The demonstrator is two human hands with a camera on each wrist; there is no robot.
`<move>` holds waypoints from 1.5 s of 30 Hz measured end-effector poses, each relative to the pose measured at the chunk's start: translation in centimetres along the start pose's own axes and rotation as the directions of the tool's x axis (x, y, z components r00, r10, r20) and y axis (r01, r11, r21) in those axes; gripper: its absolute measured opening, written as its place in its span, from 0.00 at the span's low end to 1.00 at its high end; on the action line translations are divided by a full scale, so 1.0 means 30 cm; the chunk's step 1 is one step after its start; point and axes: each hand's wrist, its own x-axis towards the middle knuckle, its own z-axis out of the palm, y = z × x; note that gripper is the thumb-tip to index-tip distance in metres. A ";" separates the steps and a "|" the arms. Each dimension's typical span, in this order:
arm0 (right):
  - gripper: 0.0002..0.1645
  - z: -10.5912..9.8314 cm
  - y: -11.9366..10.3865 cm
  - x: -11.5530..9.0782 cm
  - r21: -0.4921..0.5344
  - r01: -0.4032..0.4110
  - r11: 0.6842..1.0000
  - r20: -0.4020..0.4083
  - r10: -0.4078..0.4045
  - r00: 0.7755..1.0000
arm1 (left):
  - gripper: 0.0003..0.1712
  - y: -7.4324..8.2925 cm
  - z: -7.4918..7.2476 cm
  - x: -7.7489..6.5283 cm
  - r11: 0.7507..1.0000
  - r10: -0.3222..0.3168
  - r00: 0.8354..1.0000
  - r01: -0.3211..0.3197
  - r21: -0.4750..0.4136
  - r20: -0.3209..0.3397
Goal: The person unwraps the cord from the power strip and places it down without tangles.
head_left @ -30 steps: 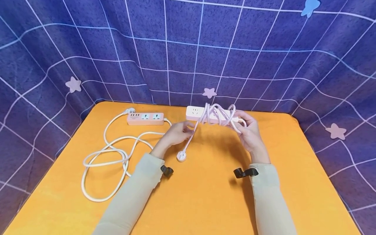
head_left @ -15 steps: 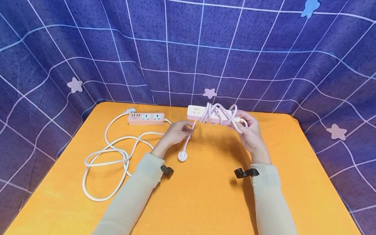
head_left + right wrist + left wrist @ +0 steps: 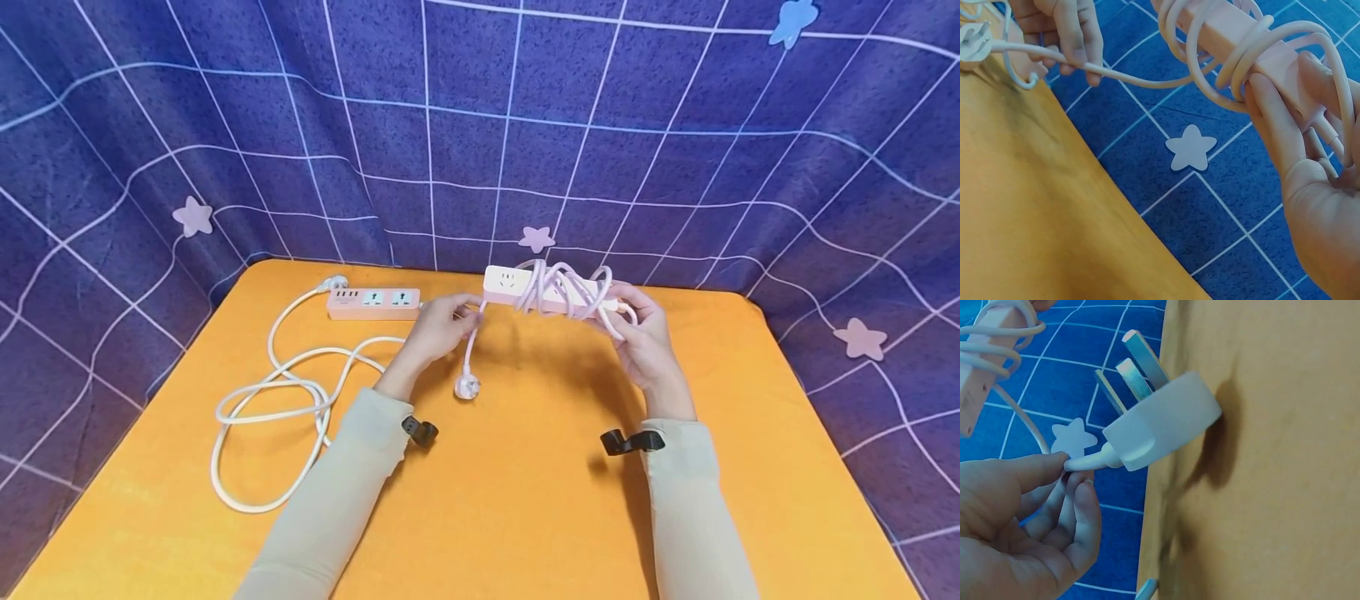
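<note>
My right hand (image 3: 643, 342) grips one end of a pink-and-white power strip (image 3: 504, 283), holding it above the table. Its pale pink cord (image 3: 1260, 56) is wound in several loops around the strip's middle and right part. At the strip's left end, my left hand (image 3: 438, 329) pinches the loose stretch of cord between thumb and fingers. Below that hand hangs the plug (image 3: 467, 386). In the left wrist view the thumb and fingertips hold the cord just behind the plug, whose three metal prongs (image 3: 1134, 378) point up and away.
A second pink power strip (image 3: 375, 305) lies on the orange table (image 3: 525, 500) at the back left, its white cord (image 3: 255, 510) looped loosely toward the front. A blue grid-patterned curtain (image 3: 465, 150) with star shapes hangs behind. Each wrist wears a black camera mount (image 3: 632, 442).
My left hand has moved up and slightly left with the cord, and the plug has risen and turned. The strip in my right hand has shifted slightly right.
</note>
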 end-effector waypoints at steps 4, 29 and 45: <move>0.17 -0.009 -0.005 -0.004 0.005 -0.002 1.000 0.003 0.002 1.000 | 0.18 0.004 -0.008 0.001 1.000 0.011 1.000 -0.011 0.016 -0.025; 0.18 -0.016 -0.013 -0.006 0.022 -0.011 1.000 0.003 0.011 1.000 | 0.17 0.097 -0.129 -0.014 0.991 0.123 0.974 -0.130 -0.026 -0.188; 0.22 -0.024 -0.018 -0.004 -0.013 -0.018 1.000 -0.025 0.018 1.000 | 0.16 0.145 -0.159 -0.038 0.962 0.249 0.929 -0.271 -0.044 -0.273</move>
